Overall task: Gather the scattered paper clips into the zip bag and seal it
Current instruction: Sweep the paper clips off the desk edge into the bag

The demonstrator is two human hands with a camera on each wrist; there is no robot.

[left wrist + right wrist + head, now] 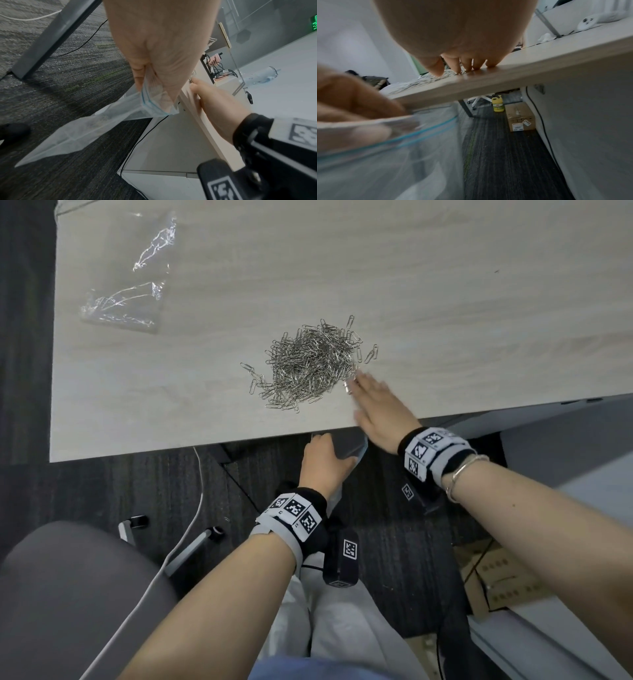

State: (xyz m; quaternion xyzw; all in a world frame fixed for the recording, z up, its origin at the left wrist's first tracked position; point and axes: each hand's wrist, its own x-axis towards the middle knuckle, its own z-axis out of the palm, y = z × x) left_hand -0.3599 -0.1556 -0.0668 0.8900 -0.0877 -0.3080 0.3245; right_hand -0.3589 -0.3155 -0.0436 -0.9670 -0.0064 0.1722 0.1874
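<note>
Nearest us, our two forearms reach out over a grey chair seat (68, 594) and pale trousers (342, 628), with dark striped carpet (394, 542) below. Beyond them stands the light wood-grain table (445, 302), its near edge cutting across the view. A crumpled clear plastic wrapper (126, 285) lies at the table's far left corner, well apart from everything else. A white cable (191, 518) trails down past the table edge to the floor, and a cardboard box (520, 117) and a yellow bottle (498, 104) stand under the table.

Our left hand (323, 465) holds the zip bag (89, 129) just below the table's near edge, thumb and fingers (139, 73) pinching its blue-striped mouth while the rest of the bag hangs down towards the carpet. Our right hand (380, 409) lies flat on the table with fingers (467, 65) straight and close together, their tips touching the right edge of the heap of paper clips (308, 364), which sits near the table's front edge.
</note>
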